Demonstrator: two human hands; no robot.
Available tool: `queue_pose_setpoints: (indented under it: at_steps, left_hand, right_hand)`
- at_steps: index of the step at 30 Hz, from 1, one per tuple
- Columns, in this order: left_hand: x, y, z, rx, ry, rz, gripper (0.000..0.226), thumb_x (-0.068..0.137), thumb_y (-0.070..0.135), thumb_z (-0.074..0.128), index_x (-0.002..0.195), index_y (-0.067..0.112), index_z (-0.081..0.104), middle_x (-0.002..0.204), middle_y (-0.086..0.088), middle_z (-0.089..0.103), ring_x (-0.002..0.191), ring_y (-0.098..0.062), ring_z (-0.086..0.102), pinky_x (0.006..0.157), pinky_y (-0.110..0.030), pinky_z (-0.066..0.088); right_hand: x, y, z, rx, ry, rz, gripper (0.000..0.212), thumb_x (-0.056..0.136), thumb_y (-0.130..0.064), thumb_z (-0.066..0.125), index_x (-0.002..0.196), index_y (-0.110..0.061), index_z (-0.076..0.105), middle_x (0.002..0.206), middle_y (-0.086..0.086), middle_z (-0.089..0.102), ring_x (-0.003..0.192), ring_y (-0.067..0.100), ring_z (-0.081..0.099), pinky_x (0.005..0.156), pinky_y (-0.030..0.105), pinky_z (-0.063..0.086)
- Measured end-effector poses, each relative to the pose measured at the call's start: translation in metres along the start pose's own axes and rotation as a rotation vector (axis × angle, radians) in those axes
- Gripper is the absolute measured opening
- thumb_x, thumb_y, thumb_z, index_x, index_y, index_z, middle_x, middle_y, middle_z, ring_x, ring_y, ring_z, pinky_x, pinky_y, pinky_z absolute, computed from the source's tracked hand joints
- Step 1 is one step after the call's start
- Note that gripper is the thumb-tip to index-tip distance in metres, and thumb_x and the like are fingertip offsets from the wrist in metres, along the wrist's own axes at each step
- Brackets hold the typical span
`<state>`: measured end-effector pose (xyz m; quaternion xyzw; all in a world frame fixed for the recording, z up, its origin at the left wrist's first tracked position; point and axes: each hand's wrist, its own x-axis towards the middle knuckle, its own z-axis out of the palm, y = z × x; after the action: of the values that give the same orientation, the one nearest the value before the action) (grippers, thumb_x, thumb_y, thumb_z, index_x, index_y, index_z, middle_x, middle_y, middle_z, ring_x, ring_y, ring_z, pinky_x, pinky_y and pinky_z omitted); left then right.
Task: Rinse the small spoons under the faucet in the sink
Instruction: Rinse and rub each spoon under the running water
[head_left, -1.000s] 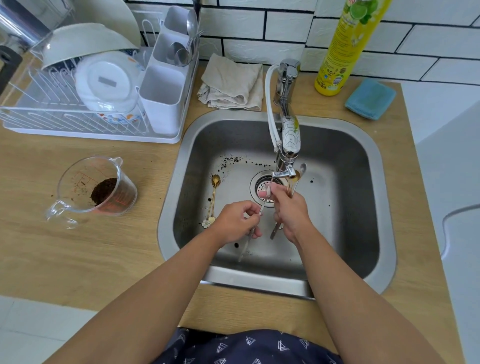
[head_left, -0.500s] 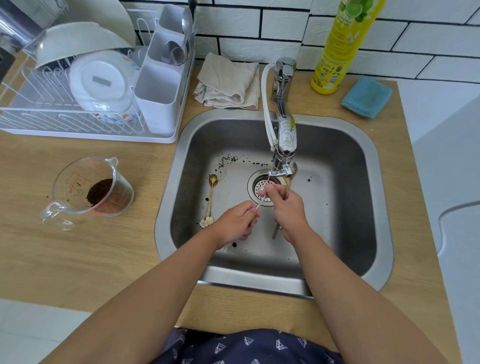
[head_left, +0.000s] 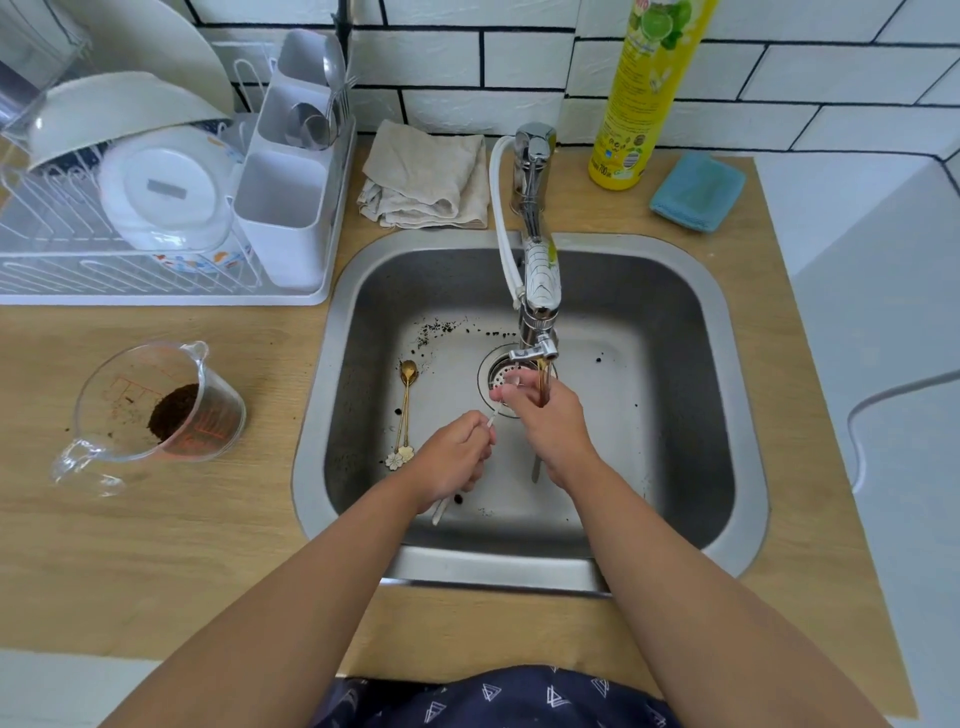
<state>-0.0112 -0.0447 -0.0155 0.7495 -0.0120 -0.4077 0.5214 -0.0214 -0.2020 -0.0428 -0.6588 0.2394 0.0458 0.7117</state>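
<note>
Rinsing is mid-step, judging by both hands under the spout. Left to right:

Measuring jug with coffee grounds sits on the counter, well apart from the sink; not part of this step.

Gold spoon lies on the sink floor left of the drain, flower end toward the person, not held. Loose grounds are scattered around it. My read: it needs its own pass under the water afterwards.

Left hand has its fingers curled round a thin white spoon; the handle tail pokes out below the palm, the other end points up toward the right hand. Bowl end is too small to make out.

Right hand grips a second spoon upright just below the faucet outlet; the handle tip shows below the wrist. The bowl is hidden behind the fingers and the nozzle. Water flow itself is hard to see.

To do it well, as I judge it:
- keep each bowl directly under the outlet, over the drain
- rotate the spoon so both faces get flushed
- rub the bowl with a thumb where grounds stick
- keep a firm pinch; wet thin handles slip
- hold low to limit splash
</note>
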Motion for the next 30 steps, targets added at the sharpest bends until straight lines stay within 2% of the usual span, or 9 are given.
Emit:
queue_pose_setpoints:
  at_steps: [4, 7, 13, 16, 18, 21, 24, 26, 30]
  left_hand:
    - [-0.001, -0.002, 0.004, 0.03, -0.028, 0.006, 0.023, 0.106, 0.025, 0.032, 0.096, 0.014, 0.05, 0.07, 0.0, 0.042, 0.054, -0.012, 0.033, 0.048, -0.027, 0.029]
    - [0.0, -0.002, 0.002, 0.008, 0.009, -0.002, 0.024, 0.105, 0.025, 0.031, 0.093, 0.015, 0.049, 0.069, 0.001, 0.041, 0.052, -0.011, 0.033, 0.047, -0.026, 0.029]
    - [0.0, -0.003, 0.002, 0.015, -0.006, -0.004, 0.025, 0.106, 0.029, 0.032, 0.093, 0.018, 0.05, 0.07, 0.002, 0.043, 0.053, -0.009, 0.034, 0.047, -0.025, 0.031]
    - [0.0, -0.002, 0.002, 0.005, 0.005, -0.021, 0.025, 0.106, 0.027, 0.032, 0.093, 0.016, 0.05, 0.068, 0.003, 0.043, 0.052, -0.01, 0.034, 0.047, -0.025, 0.03]
    - [0.0, 0.0, 0.0, -0.083, 0.015, -0.047, 0.024, 0.104, 0.022, 0.032, 0.089, 0.015, 0.049, 0.064, 0.004, 0.039, 0.049, -0.01, 0.029, 0.045, -0.025, 0.025]
    - [0.0, 0.007, -0.005, -0.318, -0.019, -0.136, 0.024, 0.096, 0.019, 0.035, 0.074, 0.02, 0.045, 0.058, 0.005, 0.026, 0.045, -0.011, 0.017, 0.043, -0.021, 0.016]
    - [-0.001, 0.011, -0.009, -0.415, -0.084, -0.189, 0.029, 0.093, 0.023, 0.037, 0.064, 0.024, 0.042, 0.059, 0.004, 0.018, 0.045, -0.013, 0.01, 0.043, -0.021, 0.01]
    - [-0.002, 0.011, -0.008, -0.376, -0.091, -0.197, 0.029, 0.095, 0.024, 0.036, 0.067, 0.023, 0.043, 0.058, 0.004, 0.021, 0.045, -0.012, 0.013, 0.042, -0.023, 0.012]
    - [-0.002, 0.013, -0.005, -0.267, -0.022, -0.15, 0.024, 0.101, 0.024, 0.035, 0.08, 0.02, 0.045, 0.056, 0.006, 0.029, 0.045, -0.011, 0.016, 0.042, -0.02, 0.014]
  right_hand:
    - [0.002, 0.001, 0.0, -0.061, 0.056, -0.008, 0.019, 0.099, -0.039, 0.066, 0.089, -0.025, 0.073, 0.088, -0.01, 0.082, 0.093, 0.002, 0.073, 0.091, 0.028, 0.051]
    - [0.002, 0.002, 0.001, -0.053, -0.033, 0.013, 0.012, 0.1, -0.03, 0.066, 0.099, -0.026, 0.077, 0.098, -0.014, 0.081, 0.096, -0.007, 0.071, 0.091, 0.022, 0.05]
    - [-0.001, -0.003, 0.003, -0.087, 0.024, 0.009, 0.021, 0.101, -0.036, 0.063, 0.084, -0.027, 0.072, 0.087, -0.01, 0.082, 0.097, 0.015, 0.072, 0.083, 0.027, 0.047]
    - [-0.002, -0.006, 0.002, -0.115, -0.019, 0.062, 0.023, 0.105, -0.04, 0.055, 0.099, -0.027, 0.072, 0.093, -0.012, 0.082, 0.068, -0.001, 0.068, 0.063, 0.018, 0.045]
    - [-0.001, -0.006, 0.0, 0.015, -0.099, 0.117, 0.025, 0.108, -0.038, 0.051, 0.11, -0.025, 0.072, 0.107, -0.007, 0.082, 0.04, 0.004, 0.042, 0.043, 0.017, 0.035]
    - [0.0, -0.008, -0.002, 0.244, -0.195, 0.168, 0.021, 0.108, -0.031, 0.056, 0.117, -0.019, 0.071, 0.116, -0.001, 0.08, 0.04, 0.005, 0.025, 0.039, 0.019, 0.026]
    - [-0.001, -0.009, -0.001, 0.291, -0.184, 0.185, 0.012, 0.1, -0.031, 0.069, 0.092, -0.026, 0.076, 0.102, 0.004, 0.081, 0.04, 0.005, 0.027, 0.04, 0.019, 0.026]
    - [0.0, -0.008, 0.0, 0.257, -0.143, 0.207, 0.021, 0.097, -0.035, 0.072, 0.079, -0.026, 0.073, 0.097, 0.006, 0.081, 0.04, 0.005, 0.026, 0.039, 0.019, 0.025]
    - [0.004, -0.005, -0.002, 0.236, -0.129, 0.226, 0.023, 0.106, -0.035, 0.058, 0.102, -0.016, 0.07, 0.109, 0.005, 0.081, 0.039, 0.004, 0.026, 0.038, 0.018, 0.027]
